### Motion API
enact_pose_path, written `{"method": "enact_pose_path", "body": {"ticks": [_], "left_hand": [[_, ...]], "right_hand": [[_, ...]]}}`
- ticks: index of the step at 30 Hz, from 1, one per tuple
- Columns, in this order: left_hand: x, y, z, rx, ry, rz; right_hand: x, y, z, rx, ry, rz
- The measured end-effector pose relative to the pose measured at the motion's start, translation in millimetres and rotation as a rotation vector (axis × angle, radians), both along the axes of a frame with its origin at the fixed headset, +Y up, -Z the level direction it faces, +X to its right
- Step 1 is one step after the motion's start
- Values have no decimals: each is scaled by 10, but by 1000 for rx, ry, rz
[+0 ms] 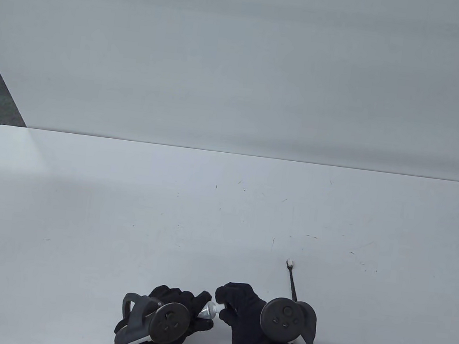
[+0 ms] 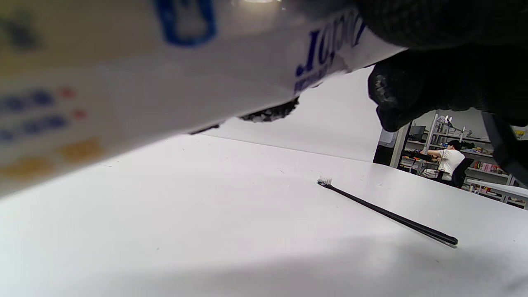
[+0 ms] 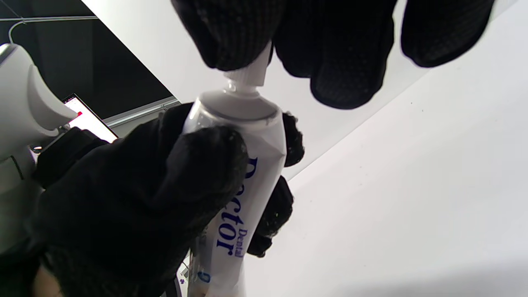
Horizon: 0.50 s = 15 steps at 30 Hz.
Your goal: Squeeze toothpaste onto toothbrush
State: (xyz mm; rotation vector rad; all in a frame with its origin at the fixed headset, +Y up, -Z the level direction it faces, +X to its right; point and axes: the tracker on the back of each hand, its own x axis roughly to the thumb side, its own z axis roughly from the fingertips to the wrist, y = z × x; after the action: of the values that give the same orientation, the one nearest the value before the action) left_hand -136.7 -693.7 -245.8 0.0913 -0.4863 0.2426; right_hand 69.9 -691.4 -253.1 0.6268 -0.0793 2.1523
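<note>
White toothpaste tube (image 3: 243, 173) gripped by left hand (image 1: 174, 308); right hand (image 1: 239, 305) pinches its cap (image 3: 246, 79).

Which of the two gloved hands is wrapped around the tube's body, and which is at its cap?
The left hand grips the toothpaste tube around its body; the right hand pinches the cap at the tube's tip.

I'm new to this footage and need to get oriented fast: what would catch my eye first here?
Two black-gloved hands meet at the table's near edge: the left hand grips a white toothpaste tube, and the right hand has its fingertips on the tube's cap end. To their right a black toothbrush lies alone on the white table, white bristles pointing away from the person.
</note>
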Motion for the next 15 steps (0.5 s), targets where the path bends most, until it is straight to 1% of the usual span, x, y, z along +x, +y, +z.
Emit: {"method": "enact_pose_path", "body": {"ticks": [7, 10, 12, 15], "left_hand": [[-36, 36, 2, -12, -6, 64], [-46, 40, 1, -12, -9, 69], [-51, 42, -2, -13, -8, 71], [-66, 43, -11, -15, -2, 76]], "right_hand": [[58, 41, 2, 67, -7, -120], [72, 39, -2, 89, 3, -146], [90, 22, -23, 59, 20, -172], [148, 34, -51, 54, -12, -213]]}}
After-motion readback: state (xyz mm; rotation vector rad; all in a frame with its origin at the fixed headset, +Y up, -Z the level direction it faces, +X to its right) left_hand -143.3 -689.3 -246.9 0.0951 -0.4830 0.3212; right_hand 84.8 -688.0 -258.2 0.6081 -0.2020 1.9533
